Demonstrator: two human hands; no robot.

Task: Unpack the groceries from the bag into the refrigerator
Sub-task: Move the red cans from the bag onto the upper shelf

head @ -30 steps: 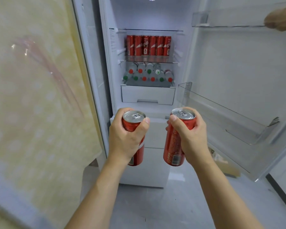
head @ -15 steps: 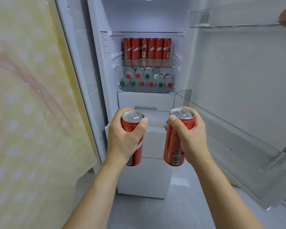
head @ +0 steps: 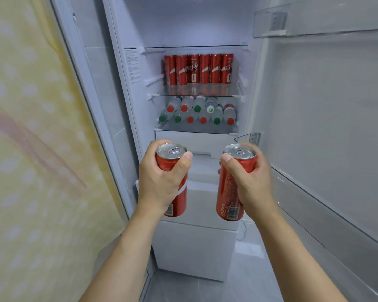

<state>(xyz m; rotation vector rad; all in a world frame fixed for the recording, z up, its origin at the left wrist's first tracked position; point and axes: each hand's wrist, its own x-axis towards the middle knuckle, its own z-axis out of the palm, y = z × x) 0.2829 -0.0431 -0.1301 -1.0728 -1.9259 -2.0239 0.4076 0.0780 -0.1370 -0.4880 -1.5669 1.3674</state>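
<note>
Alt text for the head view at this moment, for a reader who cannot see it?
Each hand, left hand and right hand, grips an upright red can, left can and right can, before an open refrigerator. Inside, a row of red cans stands on a glass shelf above stacked bottles lying caps outward.

Two slim red metal cans point(head: 231, 188) have glossy printed sides and brushed silver tops. Clear glass shelves point(head: 196, 95) and transparent plastic door bins point(head: 314, 22) gleam against the smooth white refrigerator walls point(head: 327, 105).
</note>
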